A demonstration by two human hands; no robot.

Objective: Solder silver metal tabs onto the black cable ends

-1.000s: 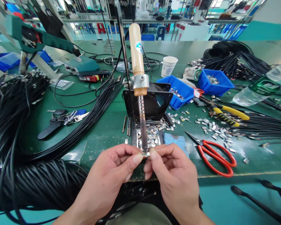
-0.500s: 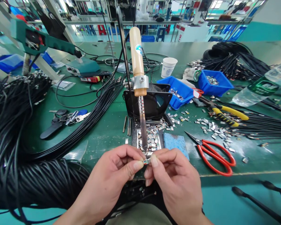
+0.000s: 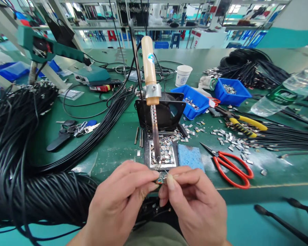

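Observation:
My left hand (image 3: 125, 194) pinches a small metal connector with coloured wires (image 3: 159, 180) between thumb and fingertips. My right hand (image 3: 195, 198) is closed in a pinch at the connector's other end, thumb on top. A thin bright strand shows by the right fingertips; I cannot tell what it belongs to. Just beyond the fingers, the tip of a soldering iron (image 3: 155, 136) points down, its wooden handle (image 3: 149, 61) clamped on a stand. Under the tip lies a metal tray (image 3: 151, 160) heaped with small connector shells (image 3: 166, 150).
A blue sponge (image 3: 191, 157), red-handled scissors (image 3: 231, 167) and yellow-handled pliers (image 3: 246, 124) lie to the right. Blue bins (image 3: 195, 111), a paper cup (image 3: 183, 76) and a bottle (image 3: 284, 94) stand farther back. Black cable bundles (image 3: 41, 198) fill the left, near keys (image 3: 74, 128).
The left fingers have shifted and now lie flatter over the connector, whose coloured wires show more. Both hands sit slightly lower, farther from the iron's tip. The view has tilted a little.

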